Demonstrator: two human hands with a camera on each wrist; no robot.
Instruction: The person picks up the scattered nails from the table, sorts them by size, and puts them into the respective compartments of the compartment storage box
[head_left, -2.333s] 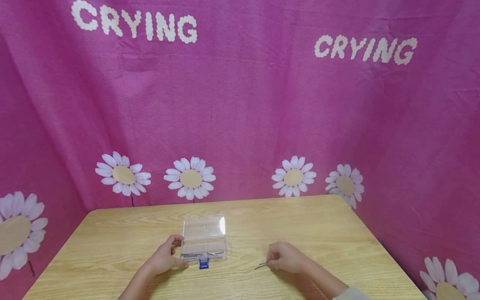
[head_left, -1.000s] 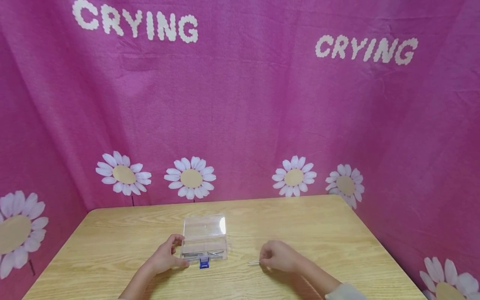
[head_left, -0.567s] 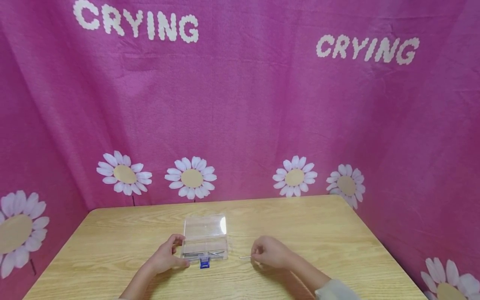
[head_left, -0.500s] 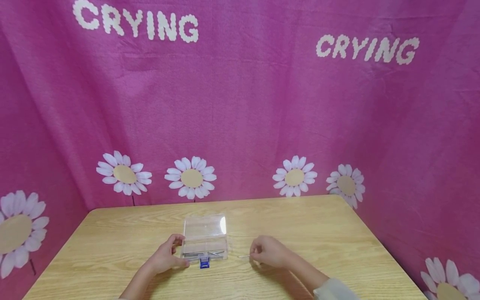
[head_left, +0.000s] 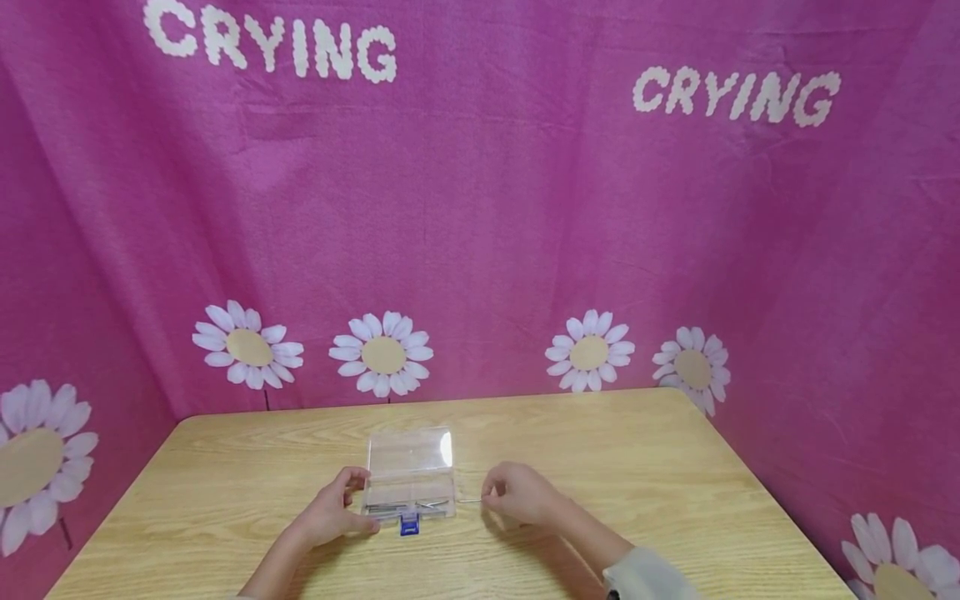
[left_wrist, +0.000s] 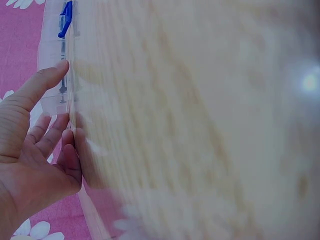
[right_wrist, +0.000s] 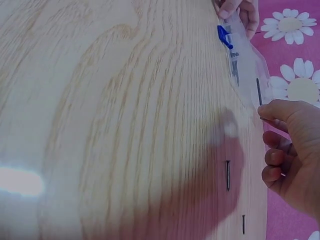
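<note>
A clear plastic box [head_left: 410,485] lies on the table with its lid raised at the back and a blue latch [head_left: 408,524] hanging at the front. Several nails [head_left: 386,507] lie in its front compartments. My left hand [head_left: 330,512] grips the box's left end, thumb at the front corner and fingers at the back, as the left wrist view confirms. Just off the box's right side, my right hand [head_left: 525,497] pinches a nail [right_wrist: 259,91] between thumb and forefinger, its tip pointing to the box.
Two more nails, a nearer one [right_wrist: 243,224] and a farther one [right_wrist: 227,175], lie apart on the wooden table [head_left: 645,467] in the right wrist view. A pink curtain [head_left: 480,208] with daisies closes in the table's back and sides.
My right hand has moved left and slightly away from me, carrying the nail up to the box's right side. My left hand and the box have stayed still.
</note>
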